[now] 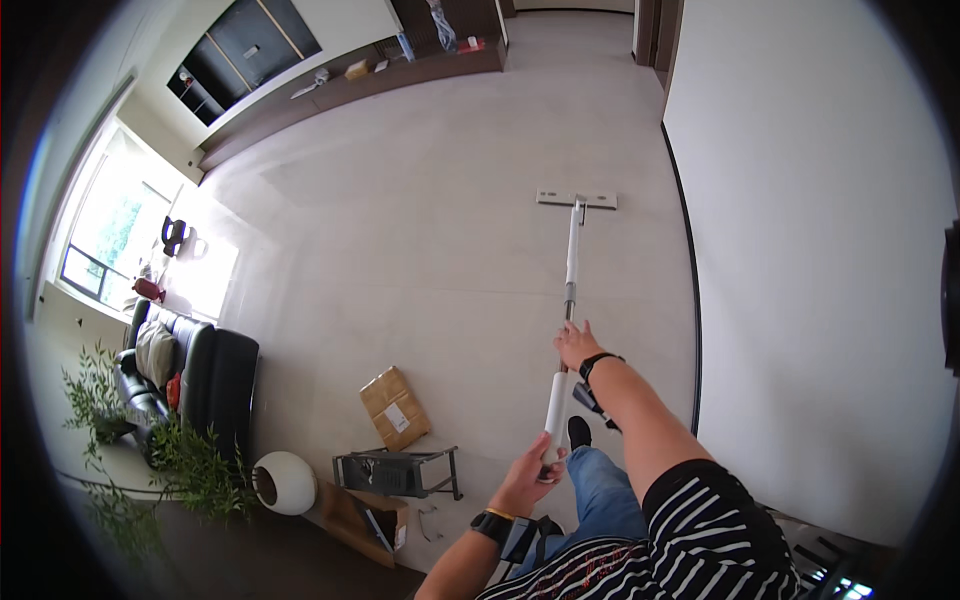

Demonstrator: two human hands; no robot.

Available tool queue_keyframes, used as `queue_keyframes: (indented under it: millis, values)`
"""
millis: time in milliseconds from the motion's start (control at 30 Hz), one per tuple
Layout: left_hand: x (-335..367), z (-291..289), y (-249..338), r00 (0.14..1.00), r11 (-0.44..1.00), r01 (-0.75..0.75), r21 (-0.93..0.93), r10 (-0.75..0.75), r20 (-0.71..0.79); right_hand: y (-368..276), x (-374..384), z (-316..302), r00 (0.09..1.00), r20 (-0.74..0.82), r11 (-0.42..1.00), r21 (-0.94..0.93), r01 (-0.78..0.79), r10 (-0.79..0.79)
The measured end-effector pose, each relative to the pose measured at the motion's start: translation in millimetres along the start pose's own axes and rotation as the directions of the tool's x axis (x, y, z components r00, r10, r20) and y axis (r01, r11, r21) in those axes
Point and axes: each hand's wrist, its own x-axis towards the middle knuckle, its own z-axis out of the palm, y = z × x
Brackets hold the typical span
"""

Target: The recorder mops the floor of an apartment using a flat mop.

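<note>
A flat mop with a white pole [572,255] stretches away from me over the floor. Its wide, flat head [600,201] lies on the pale floor, short of the far end of the room. My left hand [528,478] is wrapped round the near end of the thick white grip [556,405]. Farther up, my right hand [577,346] holds the narrower metal part of the pole, with some fingertips lifted. Both wrists wear dark bands with small devices.
A white wall [800,300] with dark skirting runs along the right. On the left are a cardboard box [385,395], a black step stool [395,474], a round white pot [285,483], a leafy plant [195,470] and a black sofa [225,375]. A low ledge [420,75] carries small items.
</note>
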Motion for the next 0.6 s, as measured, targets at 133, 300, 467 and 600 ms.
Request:
queue_keyframes:
  millis: [133,300,467,600]
  values:
    - [-48,-24,15,0.897,0.114,-0.332,0.936,0.344,0.276,25,18,32,0.916,0.095,0.9,-0.171,0.401,-0.39]
    - [-293,-150,-58,0.913,0.753,0.321,-0.574,-0.408,-0.024,-168,-73,44,0.381,-0.186,0.138,0.721,0.679,-0.906]
    - [-242,-54,35,0.744,0.953,0.198,-0.23,-0.299,-0.597,-216,-58,-32,-0.075,-0.167,-0.183,0.899,0.398,-0.983]
    - [-183,-40,103,0.779,0.962,0.239,-0.13,-0.27,-0.566,-146,35,-29,0.138,0.083,0.152,0.757,0.636,-0.987]
